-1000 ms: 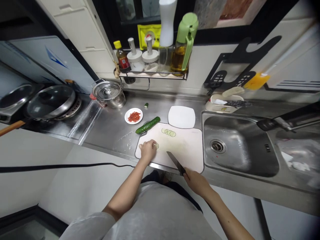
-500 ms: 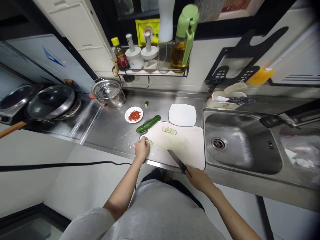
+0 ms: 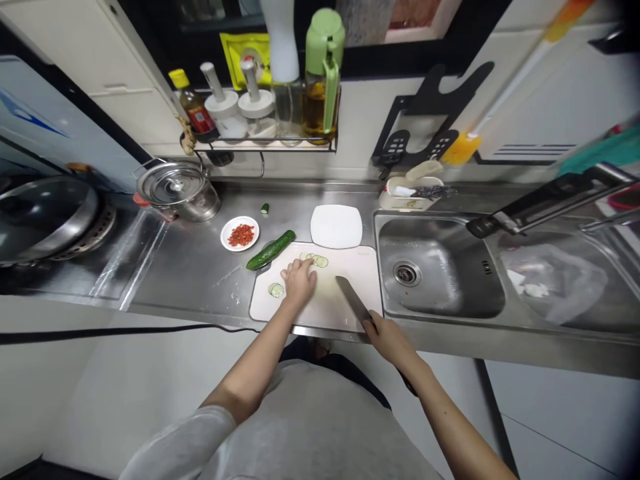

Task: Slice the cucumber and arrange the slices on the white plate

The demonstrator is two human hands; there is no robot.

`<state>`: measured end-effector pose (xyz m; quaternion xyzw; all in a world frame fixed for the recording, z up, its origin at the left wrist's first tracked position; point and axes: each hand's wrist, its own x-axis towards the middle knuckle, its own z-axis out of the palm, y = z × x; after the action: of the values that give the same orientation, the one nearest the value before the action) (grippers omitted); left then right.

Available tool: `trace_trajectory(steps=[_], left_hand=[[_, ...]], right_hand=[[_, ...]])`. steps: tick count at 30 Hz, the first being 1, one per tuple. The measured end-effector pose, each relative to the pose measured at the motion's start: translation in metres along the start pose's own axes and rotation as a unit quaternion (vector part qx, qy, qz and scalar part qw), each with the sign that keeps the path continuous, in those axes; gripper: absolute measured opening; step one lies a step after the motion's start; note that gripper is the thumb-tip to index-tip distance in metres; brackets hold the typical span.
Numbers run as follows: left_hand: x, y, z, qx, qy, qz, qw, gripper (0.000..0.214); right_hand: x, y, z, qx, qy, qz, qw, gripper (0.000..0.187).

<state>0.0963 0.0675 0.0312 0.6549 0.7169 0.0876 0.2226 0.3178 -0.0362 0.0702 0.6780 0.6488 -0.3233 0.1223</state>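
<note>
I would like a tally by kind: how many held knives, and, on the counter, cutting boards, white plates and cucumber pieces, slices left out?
Knife, in the right hand: 1
Cutting board: 1
White plates, round plate and squarish plate: 2
Cucumber pieces, long cucumber and short end: 2
Total: 6

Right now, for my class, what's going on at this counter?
A person holds a knife in the right hand, its blade over the cutting board. The left hand is at a row of cucumber slices; whether it grips any is unclear. A small pile of slices lies on the board's left side, and a cucumber lies at its far left corner.
</note>
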Motion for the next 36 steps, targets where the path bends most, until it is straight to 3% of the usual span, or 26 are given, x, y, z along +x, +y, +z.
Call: trace_trajectory(steps=[6,10,14,19,22,29,36], left_hand=[[0.037,0.023,0.009,0.058,-0.034,0.073,0.995,0.034],[0.039,0.026,0.009,0.069,-0.026,0.09,0.993,0.027],[0.035,0.026,0.003,0.03,-0.032,0.063,0.997,0.018],[0.016,0.001,-0.012,-0.073,-0.112,-0.039,0.99,0.012],[-0.001,-0.018,-0.018,-0.079,-0.135,-0.075,0.985,0.014],[-0.017,-0.038,-0.011,0.018,-0.086,-0.007,0.996,0.019],[-0.017,-0.046,-0.008,0.021,-0.073,-0.001,0.997,0.027]], right_hand=[[-0.012,0.013,0.004,0.013,0.008,0.025,1.0,0.031],[-0.017,0.019,0.008,0.024,0.011,0.029,0.999,0.029],[-0.017,0.02,0.008,0.027,0.009,0.037,0.999,0.029],[-0.013,0.011,0.006,0.021,0.017,0.029,0.999,0.029],[-0.012,-0.002,0.003,-0.005,0.001,0.017,1.0,0.029],[-0.006,-0.039,0.001,-0.086,-0.018,-0.07,0.994,0.027],[0.006,-0.061,-0.001,-0.136,-0.027,-0.118,0.983,0.03]])
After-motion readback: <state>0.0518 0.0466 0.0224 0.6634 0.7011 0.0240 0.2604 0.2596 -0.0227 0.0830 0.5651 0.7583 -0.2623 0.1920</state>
